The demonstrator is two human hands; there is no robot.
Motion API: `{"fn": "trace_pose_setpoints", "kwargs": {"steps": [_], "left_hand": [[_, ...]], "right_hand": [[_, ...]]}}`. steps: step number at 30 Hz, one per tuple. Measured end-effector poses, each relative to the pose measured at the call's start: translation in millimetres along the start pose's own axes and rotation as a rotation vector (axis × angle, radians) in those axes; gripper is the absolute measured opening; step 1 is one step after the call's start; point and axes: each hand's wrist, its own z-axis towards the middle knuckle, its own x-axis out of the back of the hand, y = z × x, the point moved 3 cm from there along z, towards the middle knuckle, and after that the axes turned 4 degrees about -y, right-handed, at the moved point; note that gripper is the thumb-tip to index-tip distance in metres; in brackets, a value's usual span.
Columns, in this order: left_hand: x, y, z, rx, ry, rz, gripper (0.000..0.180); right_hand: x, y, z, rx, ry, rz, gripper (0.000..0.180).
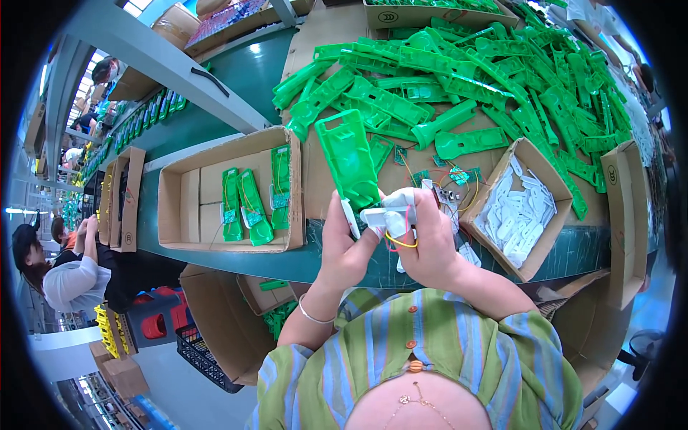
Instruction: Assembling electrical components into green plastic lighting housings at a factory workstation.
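Note:
In front of my chest, my left hand [345, 242] is closed on the lower end of a green plastic housing half [348, 149], tilted with its hollow side showing. A white plastic piece [350, 217] sits along that end, by my left fingers. My right hand [430, 240] pinches close against the same end. White coverings [395, 208] wrap its thumb and fingertips. Yellow and pink wires [401, 242] loop out from between those fingers; whatever they attach to is hidden. Just beyond lie small green circuit boards [459, 175] with wires.
Green housings [459, 72] are heaped across the bench's far side. To the right stands a carton of white plastic pieces [517, 215]. At left, a cardboard box [188, 236] holds three green housings with wired boards. A metal frame post [172, 64] crosses the upper left. Another person [75, 276] sits far left.

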Motion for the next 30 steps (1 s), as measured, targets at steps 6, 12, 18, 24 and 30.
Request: {"fn": "trace_pose_setpoints", "kwargs": {"steps": [6, 12, 18, 24, 30], "left_hand": [[-3, -14, -10, -0.137, 0.063, 0.164, 0.041], [7, -31, -15, -0.07, 0.003, 0.261, 0.047], [1, -34, -25, 0.009, -0.115, 0.223, 0.066], [9, -53, -31, 0.173, -0.133, 0.301, 0.071], [2, -50, -34, 0.289, -0.163, -0.071, 0.071]], "right_hand": [[-9, -1, -10, 0.099, 0.093, -0.141, 0.029], [-5, 9, -7, 0.074, -0.133, -0.224, 0.033], [31, 5, 24, 0.487, -0.031, -0.442, 0.046], [29, 15, 33, 0.36, -0.184, -0.817, 0.042], [30, 26, 29, 0.341, -0.141, -0.699, 0.033]]}}
